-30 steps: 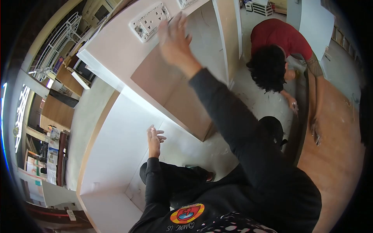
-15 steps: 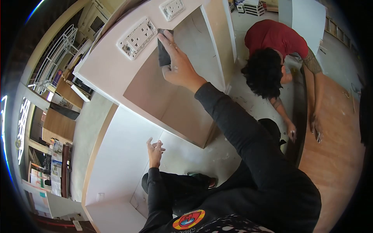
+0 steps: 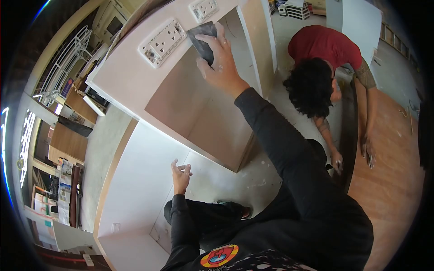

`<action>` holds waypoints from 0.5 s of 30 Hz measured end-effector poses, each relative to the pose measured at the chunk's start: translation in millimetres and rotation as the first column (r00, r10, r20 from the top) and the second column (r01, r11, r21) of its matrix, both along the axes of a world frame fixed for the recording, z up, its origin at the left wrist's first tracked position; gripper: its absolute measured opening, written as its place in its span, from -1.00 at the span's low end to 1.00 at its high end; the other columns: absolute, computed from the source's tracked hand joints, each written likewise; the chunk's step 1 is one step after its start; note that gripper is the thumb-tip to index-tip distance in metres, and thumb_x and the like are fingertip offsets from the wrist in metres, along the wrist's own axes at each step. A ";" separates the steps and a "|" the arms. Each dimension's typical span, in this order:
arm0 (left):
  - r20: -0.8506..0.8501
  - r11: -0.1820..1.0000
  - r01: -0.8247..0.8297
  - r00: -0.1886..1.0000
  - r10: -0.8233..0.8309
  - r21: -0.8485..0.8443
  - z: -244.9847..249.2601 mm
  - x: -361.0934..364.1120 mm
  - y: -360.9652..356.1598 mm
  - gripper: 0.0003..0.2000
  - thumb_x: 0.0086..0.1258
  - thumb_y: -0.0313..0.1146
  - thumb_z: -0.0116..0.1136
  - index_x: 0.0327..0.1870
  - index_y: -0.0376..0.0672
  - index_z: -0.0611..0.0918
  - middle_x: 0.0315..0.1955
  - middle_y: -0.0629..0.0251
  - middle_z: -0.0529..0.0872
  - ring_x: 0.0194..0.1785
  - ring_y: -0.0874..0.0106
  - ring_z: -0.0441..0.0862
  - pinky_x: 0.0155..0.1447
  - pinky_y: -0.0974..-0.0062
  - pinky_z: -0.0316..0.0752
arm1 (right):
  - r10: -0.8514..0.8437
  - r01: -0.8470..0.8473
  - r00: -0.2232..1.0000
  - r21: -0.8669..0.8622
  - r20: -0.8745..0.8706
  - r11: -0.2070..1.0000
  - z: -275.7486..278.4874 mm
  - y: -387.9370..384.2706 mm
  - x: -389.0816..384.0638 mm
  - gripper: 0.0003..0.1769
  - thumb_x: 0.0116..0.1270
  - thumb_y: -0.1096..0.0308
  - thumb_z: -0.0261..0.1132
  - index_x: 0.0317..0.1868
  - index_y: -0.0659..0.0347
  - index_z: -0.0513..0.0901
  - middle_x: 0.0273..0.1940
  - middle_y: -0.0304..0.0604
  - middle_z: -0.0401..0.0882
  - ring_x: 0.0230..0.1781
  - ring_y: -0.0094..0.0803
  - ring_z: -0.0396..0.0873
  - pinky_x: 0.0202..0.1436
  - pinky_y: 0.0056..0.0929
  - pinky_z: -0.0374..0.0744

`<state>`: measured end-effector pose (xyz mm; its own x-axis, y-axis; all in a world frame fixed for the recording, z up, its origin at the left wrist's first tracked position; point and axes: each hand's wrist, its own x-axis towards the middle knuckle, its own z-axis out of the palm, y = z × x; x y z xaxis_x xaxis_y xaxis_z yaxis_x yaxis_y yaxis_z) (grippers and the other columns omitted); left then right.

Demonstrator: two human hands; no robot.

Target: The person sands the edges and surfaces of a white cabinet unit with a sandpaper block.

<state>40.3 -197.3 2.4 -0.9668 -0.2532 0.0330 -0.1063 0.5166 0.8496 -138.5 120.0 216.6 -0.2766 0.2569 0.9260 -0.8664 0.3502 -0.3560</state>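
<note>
My right hand grips a dark grey piece of sandpaper, fingers over one side and thumb below. The sandpaper is at the edge of the pale cabinet panel, just right of the larger white socket outlet. A second socket outlet sits higher on the same panel. Below is the cabinet's open compartment. Lower down, my left hand is raised in front of a white panel, fingers loosely bent and apart, holding nothing. White dust marks both hands.
To the right, a person in a red shirt bends over a wooden board, both hands down by its dark edge. A white panel stands behind them. Furniture and boards line the far left.
My right hand has moved slightly right and up with the sandpaper, which is now tilted and shows more of its face. My left hand has barely moved.
</note>
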 end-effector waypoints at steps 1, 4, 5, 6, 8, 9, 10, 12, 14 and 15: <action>0.007 1.000 0.003 1.000 -0.003 -0.022 1.1 0.4 0.0 -0.35 0.44 -0.37 0.25 0.43 -0.38 0.17 -0.23 0.05 0.69 -0.38 0.35 0.71 -0.20 0.45 0.59 | -0.032 0.031 0.999 0.033 0.019 0.999 0.1 1.3 -3.0 -0.40 0.21 0.43 0.28 0.31 0.08 0.49 0.55 0.22 0.01 0.27 0.22 0.25 0.40 0.00 0.26; -0.010 0.997 0.022 1.000 -0.023 -0.075 -2.8 -0.2 -0.2 -0.34 0.42 -0.38 0.26 0.42 -0.38 0.18 -0.27 0.07 0.70 -0.39 0.35 0.71 -0.21 0.44 0.59 | -0.180 0.193 0.979 0.150 -0.094 0.970 5.6 5.4 -16.1 -0.32 0.21 0.47 0.26 0.40 0.05 0.46 0.60 0.09 -0.06 0.27 0.21 0.24 0.41 0.00 0.21; -0.031 0.993 0.038 0.999 -0.042 -0.112 -4.2 -1.2 -1.3 -0.34 0.41 -0.38 0.27 0.42 -0.37 0.19 -0.29 0.08 0.70 -0.40 0.35 0.71 -0.22 0.43 0.59 | -0.179 0.192 0.979 0.150 -0.095 0.970 6.1 7.1 -18.3 -0.32 0.21 0.47 0.26 0.40 0.05 0.46 0.60 0.09 -0.06 0.27 0.21 0.24 0.41 0.00 0.21; -0.034 0.993 0.036 0.999 -0.040 -0.112 -6.2 -2.3 -2.3 -0.34 0.41 -0.38 0.27 0.42 -0.37 0.19 -0.29 0.08 0.70 -0.40 0.35 0.71 -0.22 0.43 0.59 | -0.221 0.231 0.973 0.264 -0.067 0.936 6.4 8.9 -20.1 -0.25 0.17 0.50 0.25 0.44 0.03 0.41 0.61 0.00 -0.06 0.28 0.21 0.23 0.41 0.02 0.21; -0.021 0.993 0.049 0.998 -0.052 -0.108 -8.1 -0.9 -3.0 -0.33 0.40 -0.39 0.28 0.43 -0.35 0.17 -0.34 0.09 0.71 -0.42 0.35 0.71 -0.25 0.43 0.58 | -0.263 0.261 0.964 0.374 -0.045 0.890 5.3 11.1 -17.7 -0.18 0.14 0.54 0.24 0.49 0.02 0.36 0.63 -0.10 -0.05 0.30 0.22 0.21 0.40 0.05 0.20; -0.028 0.993 0.048 0.998 -0.051 -0.105 -7.6 -1.2 -4.2 -0.33 0.40 -0.39 0.28 0.43 -0.35 0.17 -0.34 0.09 0.71 -0.42 0.35 0.71 -0.25 0.43 0.58 | -0.302 0.276 0.953 0.436 -0.009 0.857 5.2 12.0 -14.6 -0.14 0.11 0.55 0.24 0.50 0.02 0.33 0.61 -0.16 0.00 0.34 0.22 0.17 0.40 0.11 0.18; -0.029 0.992 0.062 0.997 -0.066 -0.109 -8.4 -1.8 -4.0 -0.31 0.39 -0.39 0.29 0.43 -0.35 0.16 -0.33 0.09 0.71 -0.42 0.35 0.71 -0.26 0.42 0.59 | -0.343 0.288 0.939 0.497 0.020 0.818 11.5 13.0 -10.3 -0.10 0.07 0.55 0.23 0.52 0.02 0.30 0.60 -0.22 0.05 0.39 0.22 0.13 0.40 0.16 0.16; -0.043 0.991 0.078 0.996 -0.083 -0.111 -9.6 -4.3 -3.4 -0.30 0.39 -0.39 0.29 0.44 -0.34 0.15 -0.33 0.08 0.72 -0.43 0.34 0.71 -0.26 0.42 0.59 | -0.370 0.356 0.926 0.509 -0.078 0.784 35.0 17.8 -12.1 -0.07 0.05 0.53 0.25 0.54 0.03 0.26 0.60 -0.21 0.05 0.45 0.22 0.05 0.40 0.25 0.12; -0.013 0.991 0.069 0.997 -0.071 -0.115 -9.5 -5.5 -3.4 -0.29 0.38 -0.38 0.30 0.44 -0.34 0.14 -0.33 0.09 0.72 -0.42 0.34 0.72 -0.28 0.43 0.59 | -0.394 0.419 0.905 0.509 -0.162 0.752 58.6 24.7 -10.3 -0.03 0.04 0.51 0.26 0.56 0.03 0.22 0.61 -0.20 0.04 0.52 0.22 -0.03 0.40 0.34 0.08; -0.014 0.991 0.066 0.998 -0.068 -0.115 -10.5 -6.8 -3.4 -0.29 0.38 -0.38 0.30 0.44 -0.34 0.14 -0.33 0.09 0.72 -0.42 0.34 0.72 -0.28 0.43 0.59 | -0.382 0.405 0.911 0.521 -0.158 0.751 67.4 26.6 -9.3 -0.02 0.02 0.50 0.27 0.56 0.04 0.21 0.61 -0.22 0.04 0.55 0.23 -0.10 0.40 0.41 0.02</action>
